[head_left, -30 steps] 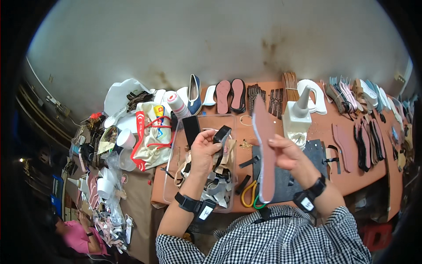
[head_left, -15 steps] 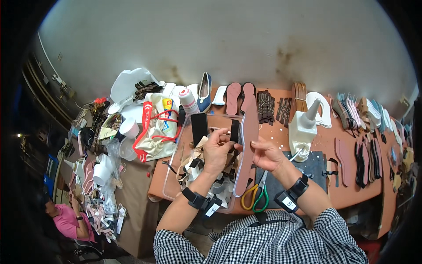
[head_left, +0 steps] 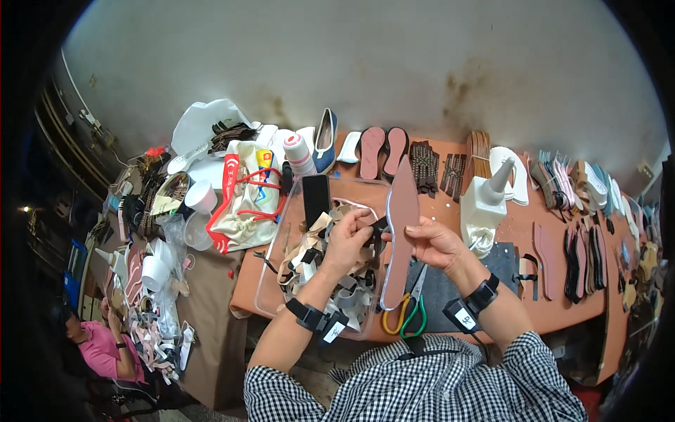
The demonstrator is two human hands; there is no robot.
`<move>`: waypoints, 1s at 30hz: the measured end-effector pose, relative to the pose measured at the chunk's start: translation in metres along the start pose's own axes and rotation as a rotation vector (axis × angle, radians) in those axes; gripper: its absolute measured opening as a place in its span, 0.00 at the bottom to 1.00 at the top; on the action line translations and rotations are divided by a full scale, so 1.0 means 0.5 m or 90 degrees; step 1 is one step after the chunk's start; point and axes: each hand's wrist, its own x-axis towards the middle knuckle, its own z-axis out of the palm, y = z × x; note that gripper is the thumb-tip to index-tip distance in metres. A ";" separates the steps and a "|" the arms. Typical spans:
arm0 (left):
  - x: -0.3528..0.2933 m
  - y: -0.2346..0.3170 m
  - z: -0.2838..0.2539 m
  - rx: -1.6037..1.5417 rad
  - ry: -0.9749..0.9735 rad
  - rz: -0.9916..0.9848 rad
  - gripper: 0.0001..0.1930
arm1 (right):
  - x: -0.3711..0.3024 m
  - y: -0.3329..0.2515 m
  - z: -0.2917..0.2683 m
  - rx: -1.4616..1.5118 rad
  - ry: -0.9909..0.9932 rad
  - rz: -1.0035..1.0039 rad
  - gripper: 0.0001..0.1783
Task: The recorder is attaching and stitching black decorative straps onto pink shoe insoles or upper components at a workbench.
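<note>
- Head view, far left: a person in a pink top (head_left: 98, 348) sits at the lower edge of the picture, near a pile of pale strips (head_left: 156, 344) and white cups (head_left: 155, 273).
- Left of centre: a cream drawstring bag (head_left: 242, 211) with red cords lies beside a white and pink bottle (head_left: 300, 158), which stands near the wall.
- Clear tray (head_left: 355, 190): set on the orange-brown table (head_left: 520, 218); contains mixed straps (head_left: 307, 257) in beige, white and black. A black phone (head_left: 316, 202) lies at its upper left.
- Left hand (head_left: 348, 243): raised over the tray; thumb and fingers together, clamped on a dark strap (head_left: 378, 227). The strap reaches the left edge of the pink sole; whether it is attached cannot be told.
- Pink sole (head_left: 399, 246): held above the table between both hands, one end toward the wall, pale edge facing left.
- Right hand (head_left: 436, 243): thumb and fingers clamped on the sole's right side.
- Scissors (head_left: 420, 285): blades partly spread; yellow and green handles near the table's front edge, beside a dark mat (head_left: 437, 299).
- White nozzle bottle (head_left: 482, 204): upright behind the mat.
- Right side: a loose pink sole (head_left: 543, 261) lies next to a row of black-and-pink soles (head_left: 585, 259).
</note>
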 end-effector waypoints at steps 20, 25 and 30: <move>-0.001 0.025 0.021 -0.128 0.125 -0.020 0.12 | 0.006 0.005 -0.009 -0.076 -0.014 0.053 0.17; 0.032 0.000 -0.041 -0.114 0.246 0.042 0.09 | -0.011 -0.006 -0.018 -0.069 -0.051 0.060 0.16; 0.014 -0.037 -0.114 -0.066 0.339 0.034 0.09 | -0.047 -0.026 -0.043 -0.023 -0.014 0.002 0.18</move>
